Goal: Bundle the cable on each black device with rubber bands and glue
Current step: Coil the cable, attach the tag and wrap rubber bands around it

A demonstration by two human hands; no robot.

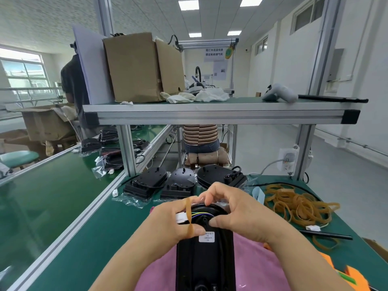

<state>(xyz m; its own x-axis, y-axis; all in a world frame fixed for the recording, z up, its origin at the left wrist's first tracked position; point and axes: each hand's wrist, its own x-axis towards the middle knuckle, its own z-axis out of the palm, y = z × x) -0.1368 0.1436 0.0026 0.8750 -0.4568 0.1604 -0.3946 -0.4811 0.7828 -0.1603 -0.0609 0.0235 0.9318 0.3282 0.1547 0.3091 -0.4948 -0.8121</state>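
Observation:
A long black device (204, 261) with a white label lies lengthwise on a pink cloth (252, 267) in front of me. Its thin coloured cable (201, 215) ends in a white connector (182, 218). My left hand (174, 223) holds the connector and keeps a tan rubber band (189, 215) stretched between forefinger and thumb. My right hand (235, 213) pinches the cable at the device's far end, fingers curled over it.
A heap of tan rubber bands (300, 204) lies to the right, with a black rod (327, 235) and a loose white connector nearby. Three more black devices (182, 183) in clear bags sit behind. A green conveyor (42, 196) runs on the left. An upper shelf (210, 114) carries cardboard boxes.

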